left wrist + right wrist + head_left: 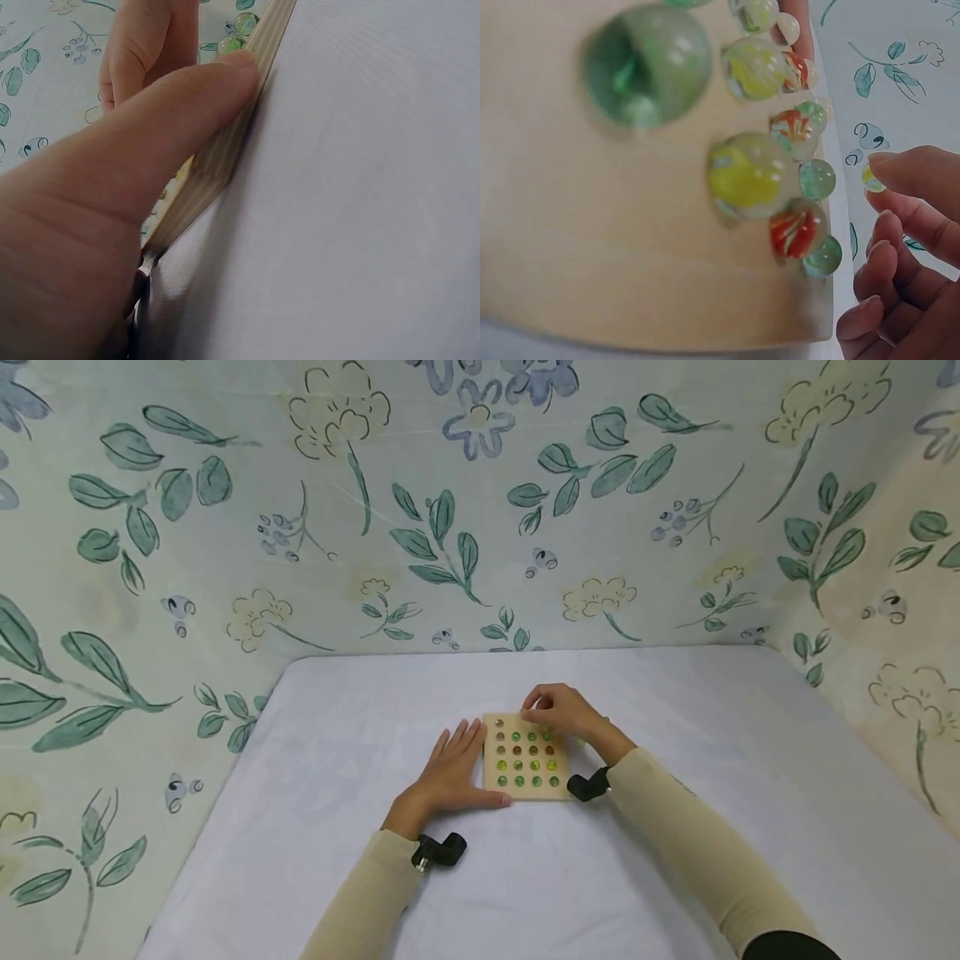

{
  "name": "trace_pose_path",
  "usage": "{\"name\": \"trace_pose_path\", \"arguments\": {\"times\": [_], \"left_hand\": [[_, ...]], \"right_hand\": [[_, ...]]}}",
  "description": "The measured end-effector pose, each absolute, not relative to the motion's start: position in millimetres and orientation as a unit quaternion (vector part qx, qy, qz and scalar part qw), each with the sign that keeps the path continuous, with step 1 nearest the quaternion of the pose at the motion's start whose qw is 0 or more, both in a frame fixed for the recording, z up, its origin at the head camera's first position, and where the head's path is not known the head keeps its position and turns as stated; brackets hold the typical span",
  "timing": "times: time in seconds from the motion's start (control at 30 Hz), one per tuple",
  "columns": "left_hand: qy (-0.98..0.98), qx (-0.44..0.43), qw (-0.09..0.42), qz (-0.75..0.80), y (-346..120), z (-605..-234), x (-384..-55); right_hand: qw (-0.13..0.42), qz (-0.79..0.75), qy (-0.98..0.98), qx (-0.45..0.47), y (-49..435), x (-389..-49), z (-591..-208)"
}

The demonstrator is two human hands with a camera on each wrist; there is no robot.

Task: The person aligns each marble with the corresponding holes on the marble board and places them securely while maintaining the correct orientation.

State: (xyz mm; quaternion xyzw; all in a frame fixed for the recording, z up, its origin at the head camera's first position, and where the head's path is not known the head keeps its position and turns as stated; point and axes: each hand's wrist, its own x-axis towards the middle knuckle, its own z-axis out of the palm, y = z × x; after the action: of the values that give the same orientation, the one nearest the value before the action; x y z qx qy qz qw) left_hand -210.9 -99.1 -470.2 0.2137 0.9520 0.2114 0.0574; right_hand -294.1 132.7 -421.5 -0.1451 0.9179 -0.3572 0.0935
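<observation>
A square wooden board (526,772) lies on the white cloth, with glass marbles set in rows. Green marbles (519,781) fill the row nearest me; yellow ones (535,765) sit behind them, then red-streaked ones (516,750) and more green ones (533,737). My left hand (453,774) lies spread against the board's left side, its thumb along the front edge. Over the back edge, my right hand (564,710) pinches a yellow-streaked marble (871,178) between thumb and index finger. In the head view the fingers hide that marble and part of the back row.
A small yellow-green thing (580,742) shows beside the board's right edge, under the right wrist. Black wrist cameras (588,785) sit close to the board. White cloth (337,727) surrounds it, and a floral curtain (450,527) hangs behind.
</observation>
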Motion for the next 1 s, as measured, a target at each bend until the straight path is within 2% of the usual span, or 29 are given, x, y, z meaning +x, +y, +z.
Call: {"name": "trace_pose_path", "arguments": {"times": [0.27, 0.43, 1.0], "left_hand": [[0.950, 0.221, 0.073, 0.207, -96, -478, -204], [0.952, 0.218, 0.063, 0.204, -96, -477, -205], [0.952, 0.221, 0.057, 0.204, -99, -471, -212]], "right_hand": [[0.112, -0.345, 0.921, -0.142, 133, -291, -433], [0.103, -0.339, 0.922, -0.154, 130, -292, -430], [0.124, -0.336, 0.919, -0.168, 122, -298, -427]]}}
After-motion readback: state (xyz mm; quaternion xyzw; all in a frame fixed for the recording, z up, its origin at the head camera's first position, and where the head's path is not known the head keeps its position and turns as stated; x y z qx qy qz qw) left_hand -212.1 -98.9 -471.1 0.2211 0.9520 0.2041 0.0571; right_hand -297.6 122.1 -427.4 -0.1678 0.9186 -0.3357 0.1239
